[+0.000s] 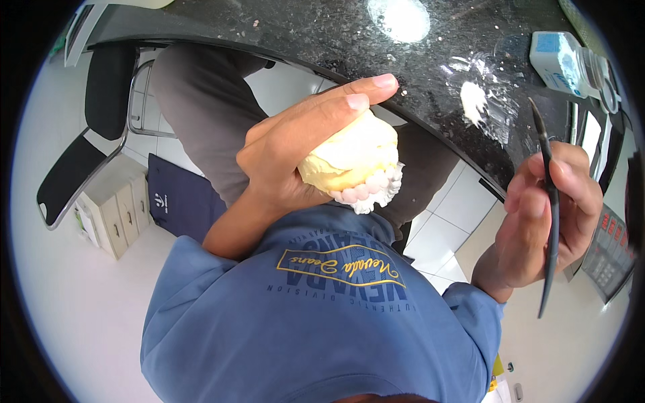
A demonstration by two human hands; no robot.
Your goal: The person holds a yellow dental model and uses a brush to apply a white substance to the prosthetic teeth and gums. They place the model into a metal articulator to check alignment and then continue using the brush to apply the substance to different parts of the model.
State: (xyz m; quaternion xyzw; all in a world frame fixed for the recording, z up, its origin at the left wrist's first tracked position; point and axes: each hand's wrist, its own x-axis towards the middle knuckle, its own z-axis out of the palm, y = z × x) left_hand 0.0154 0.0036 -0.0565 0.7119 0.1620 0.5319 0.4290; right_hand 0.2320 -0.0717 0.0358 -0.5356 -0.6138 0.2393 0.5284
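My left hand [285, 144] is wrapped round a pale yellow dental cast [353, 151], holding it above my lap just off the counter's edge. A row of pinkish teeth [366, 190] runs along the cast's lower side, with ragged white material [386, 195] beside them. Part of the cast is hidden by my palm and fingers. To the right, my right hand [564, 208] pinches a thin dark brush [550, 228] held upright, its pointed tip up and apart from the cast. Near that tip, a smeared patch of white paste or powder [474, 101] lies on the counter.
The dark speckled counter [302, 30] curves across the top, dotted with small crumbs. A whitish bottle [561, 64] lies at its right end. On the left stand a black chair [111, 87], a small drawer cabinet [117, 211] and a dark blue bag [181, 191].
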